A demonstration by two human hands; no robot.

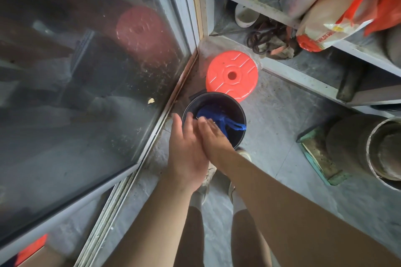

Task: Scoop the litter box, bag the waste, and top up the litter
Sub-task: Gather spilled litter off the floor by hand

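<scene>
A black round bin stands on the floor by the glass door. A tied blue plastic bag lies inside it, one loop hanging over the right rim. My left hand and my right hand are pressed side by side above the bin's near rim, fingers straight, holding nothing. No litter box or scoop shows in this view.
A round red stool stands just behind the bin. Grey shelves on the right hold bags, scissors and clutter. A metal pot and a green tray sit at right. A glass sliding door fills the left.
</scene>
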